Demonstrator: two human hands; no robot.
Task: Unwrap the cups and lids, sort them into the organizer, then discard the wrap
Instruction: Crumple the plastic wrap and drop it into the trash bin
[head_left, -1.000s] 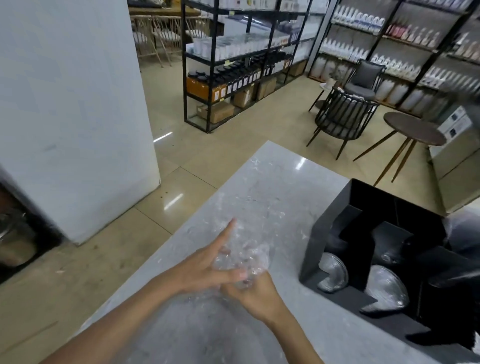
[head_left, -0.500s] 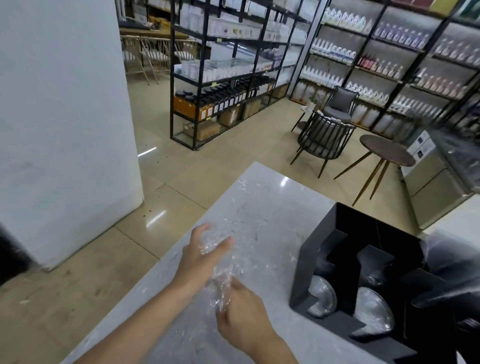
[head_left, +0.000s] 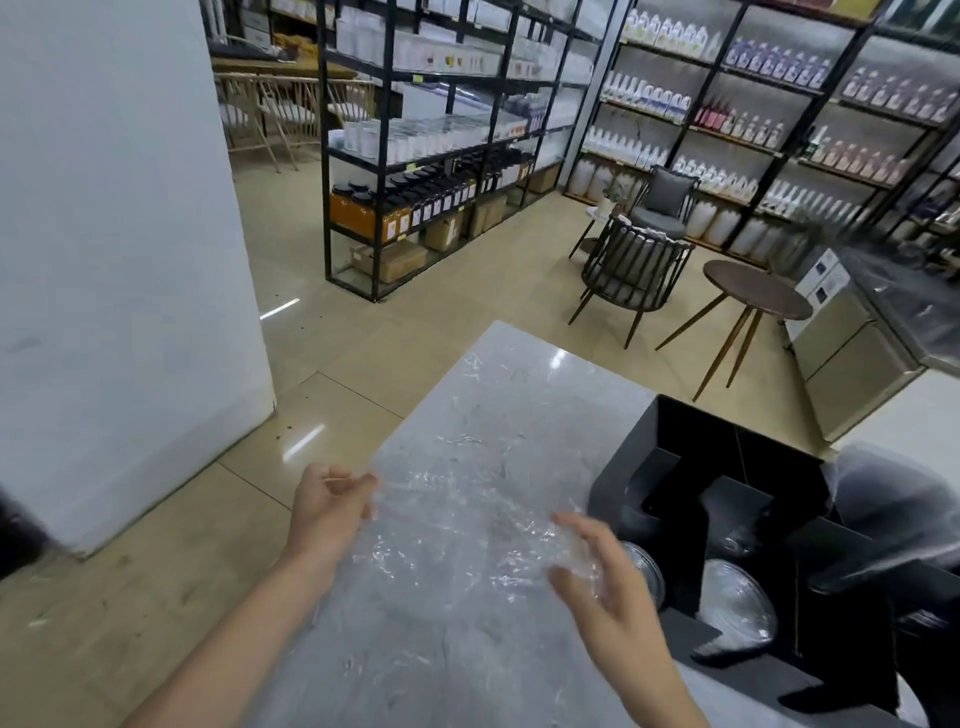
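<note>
step: discard wrap | hands: left hand (head_left: 330, 506) and right hand (head_left: 597, 564) apart, each pinching clear wrap (head_left: 457, 525) taut above table (head_left: 498, 395) (likely to gather it) | lids (head_left: 737, 605) in organizer (head_left: 675, 431)

The organizer (head_left: 675, 457) runs off the right edge; its right side is blurred. Shelf bottles (head_left: 654, 98) are too small to read.

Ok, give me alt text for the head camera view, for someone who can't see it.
Two bare hands, left hand and right hand, stretch crinkled clear plastic wrap over a grey marble counter. At right, a black organizer holds clear lids.
</note>
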